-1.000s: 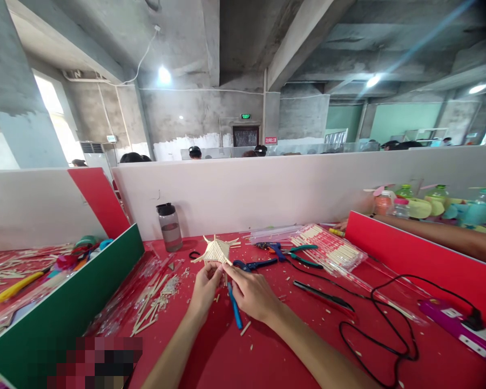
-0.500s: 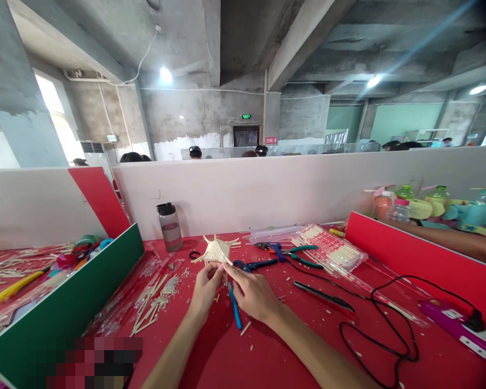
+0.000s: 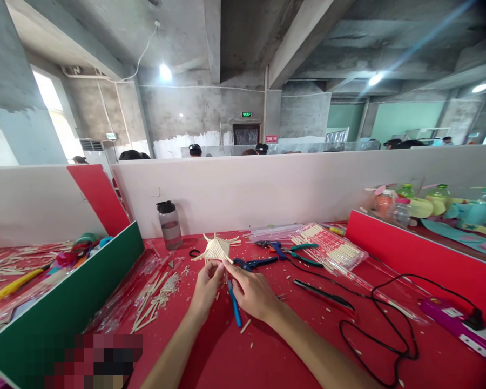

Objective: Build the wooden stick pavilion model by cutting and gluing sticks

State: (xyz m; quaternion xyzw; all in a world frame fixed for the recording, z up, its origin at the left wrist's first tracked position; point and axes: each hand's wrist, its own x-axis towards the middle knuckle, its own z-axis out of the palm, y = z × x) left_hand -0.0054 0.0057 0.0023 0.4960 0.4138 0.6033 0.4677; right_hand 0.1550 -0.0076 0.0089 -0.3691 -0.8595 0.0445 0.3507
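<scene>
A small pavilion-like model [image 3: 216,249] of pale wooden sticks, with a ribbed, pointed roof and upturned corners, stands in the middle of the red table. My left hand [image 3: 206,281] pinches its near side with thumb and forefinger. Close beside it, my right hand [image 3: 253,292] has its fingertips pressed against the near right edge of the same model. My fingers partly hide its lower part. A blue pen-like tool [image 3: 234,305] lies just under my hands. Behind my right hand rests a blue-handled tool [image 3: 261,263].
Loose sticks [image 3: 152,302] and plastic wrap lie left, beside a green divider [image 3: 73,302]. A water bottle [image 3: 169,226] stands at the back. Green-handled pliers [image 3: 308,255], a black cutter knife [image 3: 324,294], packed sticks [image 3: 332,246], and a corded purple power strip [image 3: 461,327] lie right.
My hands and the stick model have barely moved. Another person's arm behind the red divider at right has gone out of view.
</scene>
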